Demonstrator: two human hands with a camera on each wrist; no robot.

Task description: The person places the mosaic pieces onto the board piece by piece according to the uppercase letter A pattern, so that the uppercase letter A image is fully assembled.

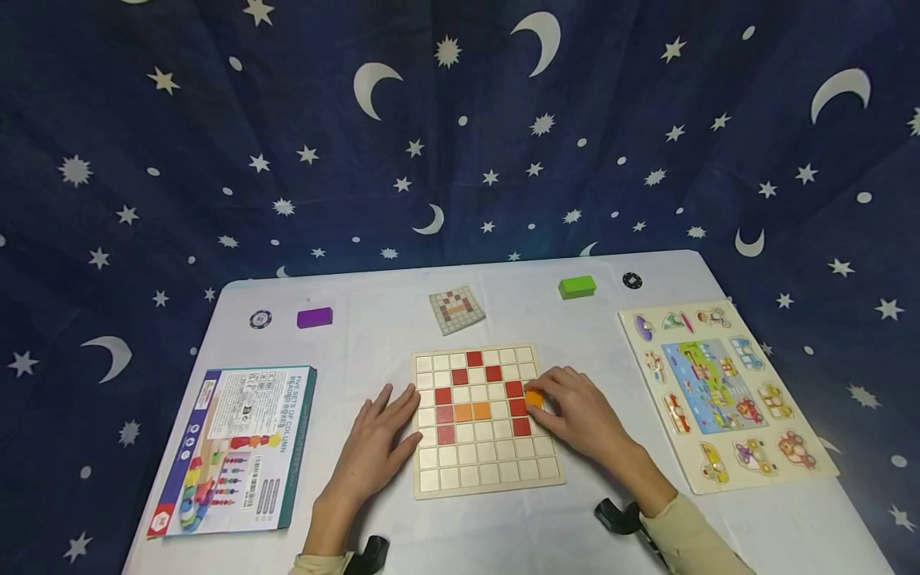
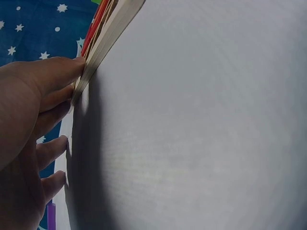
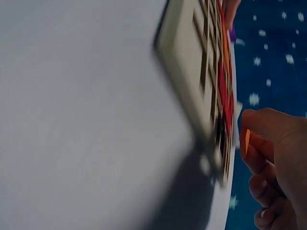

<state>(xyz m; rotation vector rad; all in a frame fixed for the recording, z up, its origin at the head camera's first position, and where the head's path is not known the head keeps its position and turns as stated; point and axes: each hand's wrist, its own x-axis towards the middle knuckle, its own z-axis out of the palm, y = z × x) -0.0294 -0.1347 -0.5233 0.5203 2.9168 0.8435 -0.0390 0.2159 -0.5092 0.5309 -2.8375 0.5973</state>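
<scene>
A square wooden grid board (image 1: 489, 477) lies on the table, with several red tiles (image 1: 442, 396) set in an arch shape and two orange tiles (image 1: 472, 411) side by side in one row. Over the board's right edge my right hand (image 1: 585, 411) pinches another orange tile (image 1: 533, 398) between thumb and fingers; in the right wrist view that tile (image 3: 247, 143) shows edge-on, apart from the board. My left hand (image 1: 375, 447) rests with spread fingers at the board's left edge, and the left wrist view shows its fingertips touching that edge.
Behind the board lies a small pattern card (image 1: 457, 310). A purple block (image 1: 315, 318), a green block (image 1: 577, 287) and two round chips (image 1: 261, 319) sit toward the back. A boxed set (image 1: 237, 447) is at left, a picture puzzle board (image 1: 726, 395) at right.
</scene>
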